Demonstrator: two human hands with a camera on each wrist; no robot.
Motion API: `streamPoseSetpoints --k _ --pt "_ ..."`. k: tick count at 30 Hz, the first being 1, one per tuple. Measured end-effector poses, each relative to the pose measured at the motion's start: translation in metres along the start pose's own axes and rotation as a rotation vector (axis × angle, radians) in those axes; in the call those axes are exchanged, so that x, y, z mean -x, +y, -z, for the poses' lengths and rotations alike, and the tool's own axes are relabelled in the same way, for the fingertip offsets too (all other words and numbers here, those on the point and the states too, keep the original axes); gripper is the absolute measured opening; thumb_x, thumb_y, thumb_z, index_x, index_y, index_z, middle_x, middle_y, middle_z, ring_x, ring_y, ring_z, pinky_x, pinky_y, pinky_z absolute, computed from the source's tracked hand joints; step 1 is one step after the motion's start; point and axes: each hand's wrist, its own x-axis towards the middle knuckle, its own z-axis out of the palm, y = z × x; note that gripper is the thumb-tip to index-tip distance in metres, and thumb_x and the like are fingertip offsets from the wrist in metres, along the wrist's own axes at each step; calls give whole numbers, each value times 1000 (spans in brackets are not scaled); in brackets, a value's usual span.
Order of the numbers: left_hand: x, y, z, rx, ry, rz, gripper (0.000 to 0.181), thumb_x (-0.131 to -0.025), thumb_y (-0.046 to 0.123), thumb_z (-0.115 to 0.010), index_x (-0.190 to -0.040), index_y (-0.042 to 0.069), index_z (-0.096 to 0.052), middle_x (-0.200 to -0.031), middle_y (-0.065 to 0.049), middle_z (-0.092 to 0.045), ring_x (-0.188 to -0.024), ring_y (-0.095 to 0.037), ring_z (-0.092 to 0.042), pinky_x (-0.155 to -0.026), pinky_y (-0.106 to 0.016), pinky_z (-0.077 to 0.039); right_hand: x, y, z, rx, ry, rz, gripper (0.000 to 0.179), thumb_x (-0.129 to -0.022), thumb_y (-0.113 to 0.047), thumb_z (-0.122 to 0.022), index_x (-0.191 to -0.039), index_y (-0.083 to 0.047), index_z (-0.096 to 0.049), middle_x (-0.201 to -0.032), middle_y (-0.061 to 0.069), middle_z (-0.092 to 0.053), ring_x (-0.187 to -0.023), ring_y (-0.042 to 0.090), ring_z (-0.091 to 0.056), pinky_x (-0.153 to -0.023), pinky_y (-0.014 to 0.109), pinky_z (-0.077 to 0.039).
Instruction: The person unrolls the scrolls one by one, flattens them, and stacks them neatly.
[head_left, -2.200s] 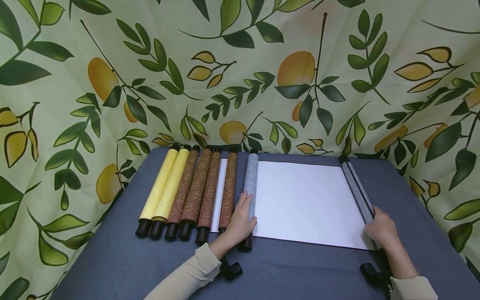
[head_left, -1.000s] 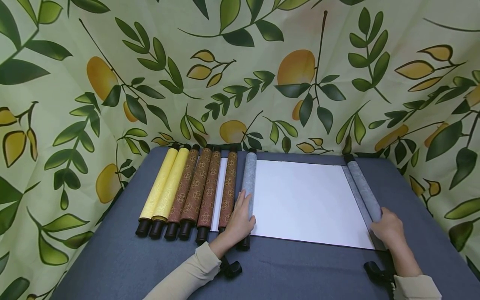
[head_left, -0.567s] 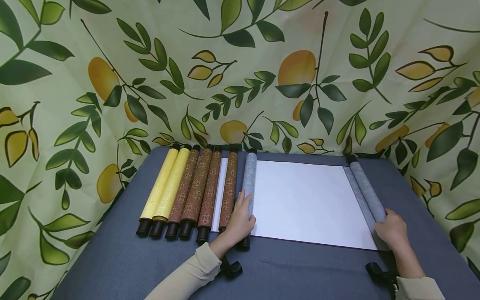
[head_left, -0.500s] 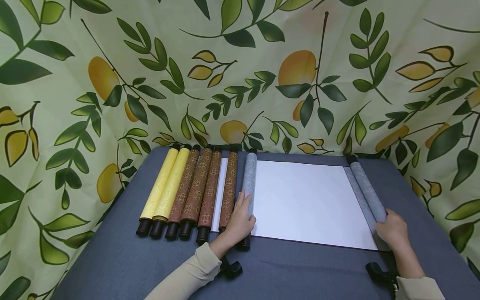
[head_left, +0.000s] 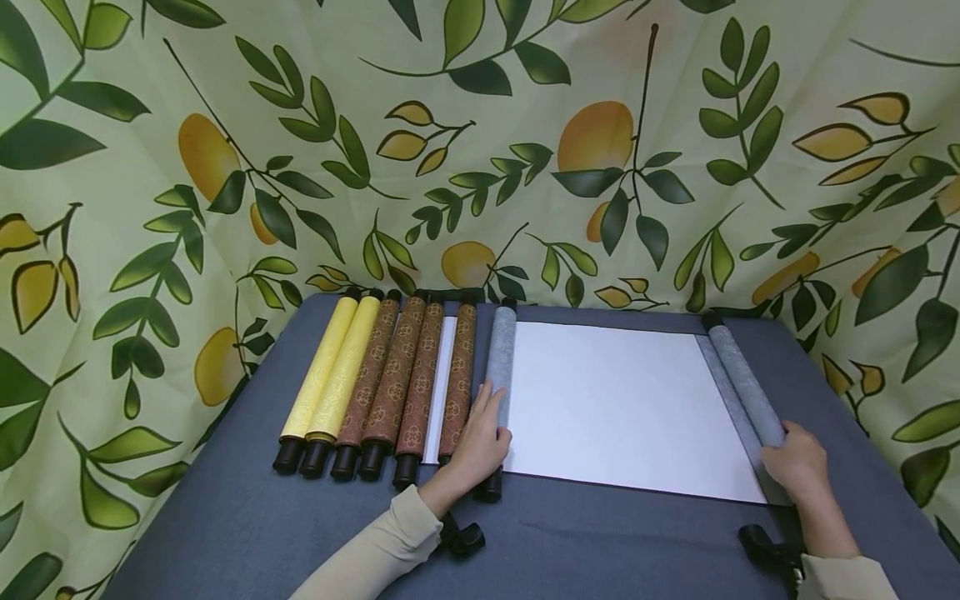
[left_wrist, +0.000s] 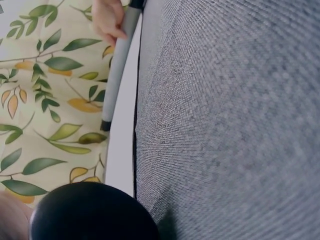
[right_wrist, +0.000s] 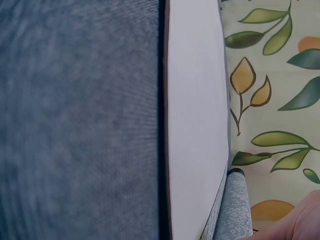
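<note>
A grey hanging scroll lies partly unrolled, its blank white sheet (head_left: 615, 408) spread between two rolled ends. My left hand (head_left: 476, 442) holds the left roll (head_left: 502, 350) near its front, fingers over the top and thumb on the sheet's side. The black knob (left_wrist: 95, 215) of that roll fills the bottom of the left wrist view. At the right, my right hand (head_left: 798, 462) grips the near part of the thinner right roll (head_left: 738, 375), hiding its front end. A strip of grey border (head_left: 727, 392) shows beside this roll. Its floral pattern (right_wrist: 235, 205) appears in the right wrist view.
Left of the scroll lie two yellow rolled scrolls (head_left: 330, 367) and several brown patterned ones (head_left: 393, 375), side by side. A white strip (head_left: 441, 383) shows between two brown ones. The blue-grey tabletop (head_left: 600, 542) ends at a leaf-print curtain (head_left: 480, 167).
My right hand has moved right with the right roll, turning it. The white sheet reaches farther right and the grey border has come into view. My left hand stays at the left roll.
</note>
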Motion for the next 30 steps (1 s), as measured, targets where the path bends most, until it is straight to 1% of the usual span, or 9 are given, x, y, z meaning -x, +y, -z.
streamPoseSetpoints --k 4,6,14,16,19,23,27,30 --pt "0 1 0 -1 -5 16 53 -85 -7 -49 -138 -11 -42 -153 -34 -25 -144 -49 -25 -107 -59 -37 0 2 1 -8 -3 -26 67 -82 -2 -41 -137 28 -18 -130 50 -29 -120 62 -31 -104 65 -33" --pt "0 1 0 -8 -17 36 52 -87 -5 -49 -139 -11 -42 -154 -33 -24 -145 -48 -24 -108 -59 -37 -1 3 1 -12 -1 -40 67 -81 -2 -41 -137 28 -18 -131 50 -29 -120 62 -31 -104 65 -33" --pt "-1 0 0 -103 -65 69 50 -91 2 -49 -139 -9 -43 -155 -32 -23 -145 -48 -23 -110 -61 -35 -2 7 2 -9 1 -30 65 -81 -2 -41 -136 28 -20 -130 50 -29 -119 63 -32 -102 65 -33" --pt "-2 0 1 -111 -72 81 51 -92 5 -51 -140 -9 -42 -156 -32 -22 -145 -48 -23 -111 -60 -34 -1 8 2 -5 5 -29 65 -81 -2 -41 -135 28 -22 -129 50 -30 -118 63 -33 -102 65 -34" --pt "-3 -1 1 -137 -80 81 56 -90 8 -59 -140 -10 -41 -155 -33 -23 -144 -49 -24 -111 -59 -35 -1 9 3 5 14 -26 64 -81 -2 -41 -134 28 -23 -128 50 -31 -117 63 -33 -102 65 -34" --pt "-3 -1 3 -170 -78 50 64 -84 5 -68 -139 -13 -40 -152 -37 -24 -142 -52 -26 -108 -59 -37 -1 10 4 23 21 -21 64 -81 -3 -42 -133 29 -24 -126 51 -32 -117 63 -34 -102 65 -34" --pt "-2 -2 3 -141 -59 17 62 -83 -1 -67 -137 -16 -40 -151 -39 -25 -141 -53 -27 -109 -59 -36 -1 12 3 26 33 -19 63 -80 -3 -42 -132 29 -25 -125 51 -34 -115 63 -36 -99 64 -36" --pt "-2 -4 3 -113 -43 -6 61 -82 -5 -64 -136 -18 -40 -150 -39 -27 -140 -53 -30 -108 -58 -38 0 14 3 10 39 -35 62 -81 -2 -41 -133 28 -25 -125 51 -34 -115 63 -36 -97 64 -37"
